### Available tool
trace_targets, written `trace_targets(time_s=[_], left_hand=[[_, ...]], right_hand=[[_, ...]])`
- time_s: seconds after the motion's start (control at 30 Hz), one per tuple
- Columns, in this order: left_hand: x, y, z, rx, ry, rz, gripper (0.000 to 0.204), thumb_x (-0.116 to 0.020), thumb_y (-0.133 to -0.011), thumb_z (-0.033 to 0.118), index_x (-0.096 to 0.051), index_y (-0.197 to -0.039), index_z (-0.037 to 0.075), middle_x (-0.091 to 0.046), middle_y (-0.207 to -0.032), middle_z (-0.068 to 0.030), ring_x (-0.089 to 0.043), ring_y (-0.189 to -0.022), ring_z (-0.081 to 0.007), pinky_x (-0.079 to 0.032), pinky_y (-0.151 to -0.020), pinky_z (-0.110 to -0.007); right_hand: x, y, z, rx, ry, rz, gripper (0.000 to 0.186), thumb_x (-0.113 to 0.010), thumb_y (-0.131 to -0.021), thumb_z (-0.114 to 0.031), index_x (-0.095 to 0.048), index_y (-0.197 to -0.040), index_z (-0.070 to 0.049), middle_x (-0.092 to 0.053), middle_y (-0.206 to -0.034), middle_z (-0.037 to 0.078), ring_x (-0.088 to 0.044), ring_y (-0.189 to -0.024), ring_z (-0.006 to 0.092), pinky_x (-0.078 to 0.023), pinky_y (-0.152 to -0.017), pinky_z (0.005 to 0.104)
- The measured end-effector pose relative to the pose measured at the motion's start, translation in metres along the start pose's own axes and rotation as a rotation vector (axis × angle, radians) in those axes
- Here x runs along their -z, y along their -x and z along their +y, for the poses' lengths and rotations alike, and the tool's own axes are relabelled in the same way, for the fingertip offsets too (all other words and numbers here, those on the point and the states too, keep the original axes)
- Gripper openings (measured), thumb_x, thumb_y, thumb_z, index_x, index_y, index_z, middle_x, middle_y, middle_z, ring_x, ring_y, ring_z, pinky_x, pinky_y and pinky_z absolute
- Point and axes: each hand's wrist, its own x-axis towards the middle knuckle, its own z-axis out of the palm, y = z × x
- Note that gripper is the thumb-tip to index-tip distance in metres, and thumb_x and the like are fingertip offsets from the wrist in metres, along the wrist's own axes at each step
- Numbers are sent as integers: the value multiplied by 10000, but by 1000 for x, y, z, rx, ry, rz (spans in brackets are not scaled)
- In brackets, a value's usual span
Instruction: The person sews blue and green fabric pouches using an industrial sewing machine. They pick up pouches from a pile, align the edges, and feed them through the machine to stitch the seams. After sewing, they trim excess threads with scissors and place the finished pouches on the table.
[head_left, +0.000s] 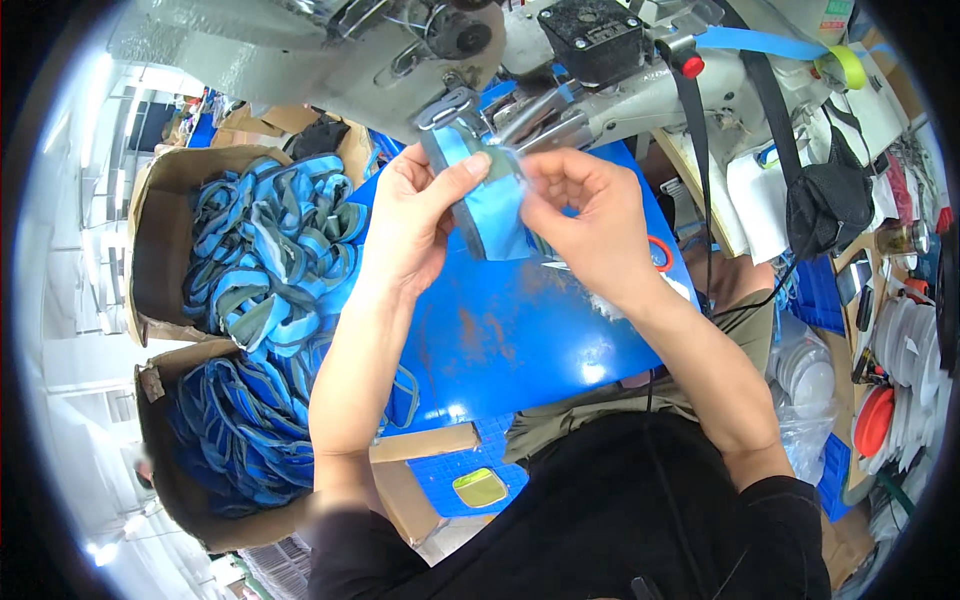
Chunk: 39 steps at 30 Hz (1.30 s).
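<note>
My left hand [405, 215] is closed around a light-blue and dark grey fabric strap [492, 215], thumb pressed on its face. At the strap's upper end is a metal piece [450, 107], close under the sewing machine's head [430, 40]; I cannot tell whether it is attached to the strap. My right hand [590, 210] has curled fingers pinching the right edge of the strap, partly hidden. Below both hands lies the blue work surface [500, 350], with red-handled scissors [660, 255] behind my right hand.
Two cardboard boxes [150, 250] at left hold tangled blue and grey strips [270, 260]. Black straps [700, 140] and a black pouch [828, 205] hang at right, beside a shelf with plastic spools [895, 360] and a red round item [872, 420].
</note>
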Motion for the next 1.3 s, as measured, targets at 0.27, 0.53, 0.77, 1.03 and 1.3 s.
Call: trace_targets(time_s=[0.27, 0.53, 0.77, 1.03, 1.3], left_hand=[[-6, 6, -9, -56, 6, 9, 329, -743, -911, 26, -627, -1218, -2, -757, -1072, -97, -739, -906, -141, -609, -810, -286], [-7, 3, -10, -69, 22, 15, 341, -735, -899, 2, -622, -1220, -7, -756, -1057, -102, -744, -898, -145, -625, -795, -292], [-7, -2, -4, -42, 117, 76, 341, -757, -902, 55, -622, -1210, 3, -743, -1052, -101, -738, -879, -140, -635, -760, -283], [-18, 23, -17, -31, 119, 82, 259, -712, -977, 113, -657, -1211, 17, -749, -1103, -87, -734, -955, -139, -609, -868, -308], [-22, 25, -14, 111, 276, 149, 223, -702, -969, 84, -662, -1177, 13, -750, -1089, -89, -745, -953, -163, -635, -855, -335]], right_hand=[[-2, 2, 8, 68, -44, 3, 252, -769, -846, -67, -747, -1087, 2, -732, -887, 54, -666, -770, 97, -539, -683, 258], [2, 5, 9, -3, -47, -28, 232, -760, -867, -24, -743, -1096, 5, -721, -861, 27, -642, -735, 72, -527, -658, 238], [6, 6, -14, -158, -166, -96, 214, -769, -894, -35, -736, -1101, 10, -719, -864, 23, -633, -737, 47, -524, -659, 221], [8, 5, -2, -100, -199, -123, 186, -761, -904, -40, -730, -1080, 10, -707, -865, 14, -625, -722, 43, -507, -637, 206], [9, 8, 5, -114, -200, -130, 195, -760, -904, -33, -728, -1091, 12, -694, -851, 1, -592, -688, 27, -477, -601, 197]])
